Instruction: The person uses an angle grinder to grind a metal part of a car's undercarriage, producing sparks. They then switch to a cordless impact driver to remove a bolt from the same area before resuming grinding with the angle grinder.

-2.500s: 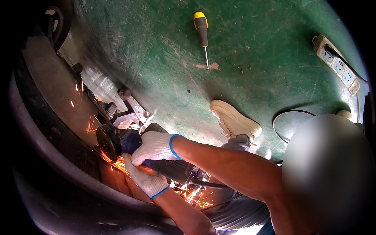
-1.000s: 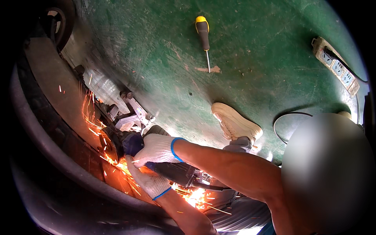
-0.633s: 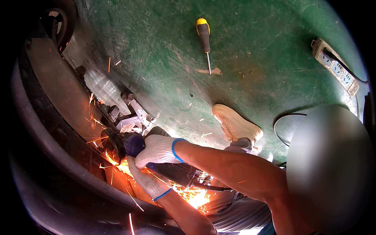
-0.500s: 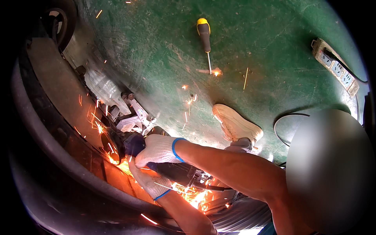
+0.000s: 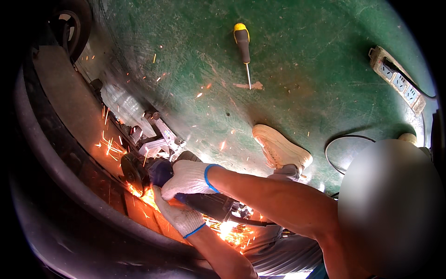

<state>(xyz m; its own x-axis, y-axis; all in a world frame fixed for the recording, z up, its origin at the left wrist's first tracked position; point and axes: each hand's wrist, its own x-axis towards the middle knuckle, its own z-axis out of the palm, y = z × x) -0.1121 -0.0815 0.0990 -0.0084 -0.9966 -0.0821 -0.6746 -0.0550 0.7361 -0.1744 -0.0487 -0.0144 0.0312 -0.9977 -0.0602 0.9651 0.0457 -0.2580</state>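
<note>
My right hand [image 5: 189, 177], in a white knit glove with a blue cuff, is closed over the front of an angle grinder [image 5: 160, 172]. Just below it, my left hand [image 5: 179, 216], gloved the same way, grips the tool too; some of its fingers are hidden. The grinder's dark body runs back to the right under my right forearm, with a black cord [image 5: 261, 223] behind. Its round disc [image 5: 132, 169] meets a long curved panel [image 5: 69, 100] at the left. Bright orange sparks spray from the contact and glow beneath the grinder.
A pale metal bracket [image 5: 162, 140] stands beside the disc, and a wheel [image 5: 73, 29] is at the upper left. A yellow-and-black screwdriver [image 5: 242, 44] lies on the green floor [image 5: 316, 42]. A shoe [image 5: 281, 148], power strip [image 5: 398, 80] and looped cable [image 5: 331, 145] are rightward. Blurring hides the lower right.
Both hands keep their hold, and the grinder has barely shifted. The spark pattern differs: the glow near the screwdriver tip is gone, and other sparks fly over the floor.
</note>
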